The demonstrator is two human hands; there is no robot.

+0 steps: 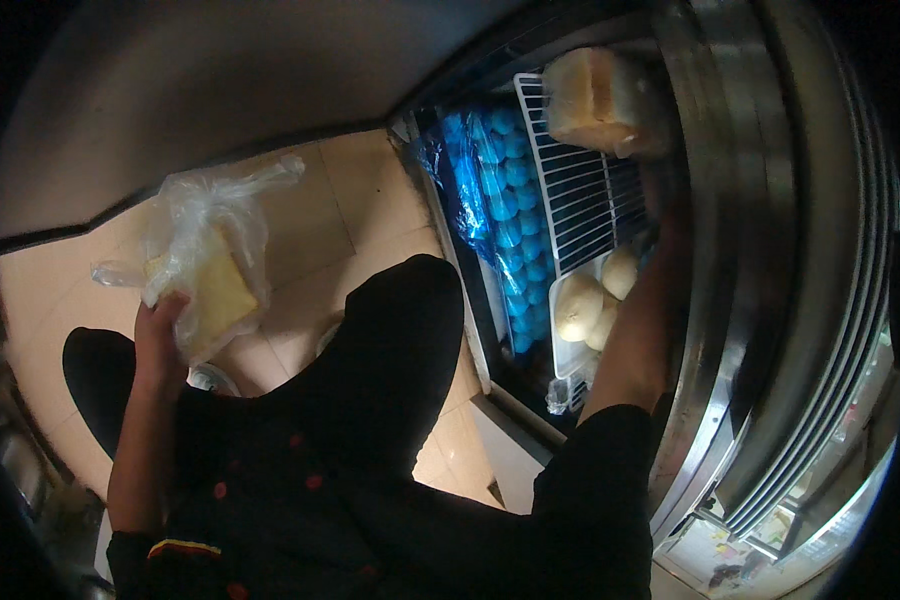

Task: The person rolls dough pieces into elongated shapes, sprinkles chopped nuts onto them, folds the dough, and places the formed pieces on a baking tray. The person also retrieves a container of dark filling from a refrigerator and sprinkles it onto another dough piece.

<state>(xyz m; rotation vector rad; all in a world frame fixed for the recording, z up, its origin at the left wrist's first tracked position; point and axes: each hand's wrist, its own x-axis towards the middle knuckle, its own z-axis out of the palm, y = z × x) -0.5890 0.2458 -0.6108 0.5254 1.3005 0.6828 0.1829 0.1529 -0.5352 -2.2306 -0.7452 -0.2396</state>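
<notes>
The picture was dim overall, with heavy black vignetting filling all four corners beyond the round fisheye field. The brightest zone lay inside the open fridge, where light fell on the white wire shelf [580,190] and the blue plastic wrap [505,200], which shone with small glints. The tiled floor [370,200] was warmly but weakly lit. The person's dark clothing swallowed nearly all detail in the lower middle. The clear plastic bag [205,240] caught soft highlights and looked slightly smeared. Straight edges of the steel door frame [770,250] bowed strongly toward the rim, carrying streaky reflections. The right forearm sat in shadow against the lit interior.
</notes>
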